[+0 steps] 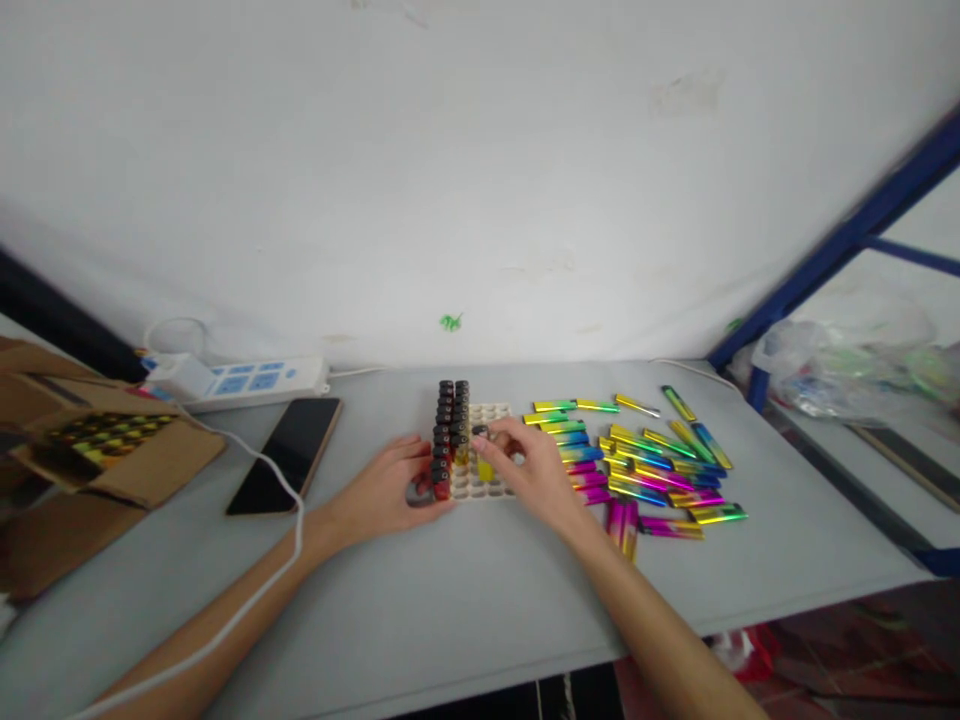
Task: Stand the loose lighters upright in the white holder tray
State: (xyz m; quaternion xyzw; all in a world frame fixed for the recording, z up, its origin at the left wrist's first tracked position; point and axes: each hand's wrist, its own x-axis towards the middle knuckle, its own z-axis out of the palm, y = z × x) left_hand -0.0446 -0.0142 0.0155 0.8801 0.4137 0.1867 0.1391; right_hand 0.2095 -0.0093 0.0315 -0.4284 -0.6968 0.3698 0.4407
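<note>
A pale tray with rows of round holes (pixel 491 491) lies at the middle of the table. Two rows of small lighter-like pieces with black tops stand upright at its left side, a red-bodied row (pixel 441 490) and a yellowish row (pixel 460 455). My left hand (pixel 386 487) curls round the tray's left edge, thumb at the near corner and fingers against the red row. Between thumb and fingers, my right hand (pixel 529 470) pinches a yellow lighter (pixel 486 470) upright over the tray's holes. Whether its lower end sits in a hole, I cannot tell.
Several shiny multicoloured lighter-shaped pieces (pixel 645 465) lie loose on the right. A phone (pixel 286 455), a white power strip (pixel 262 380) and an open cardboard box (pixel 142 470) are left. A white cable (pixel 300 520) crosses my left forearm. A blue frame (pixel 825 255) stands right.
</note>
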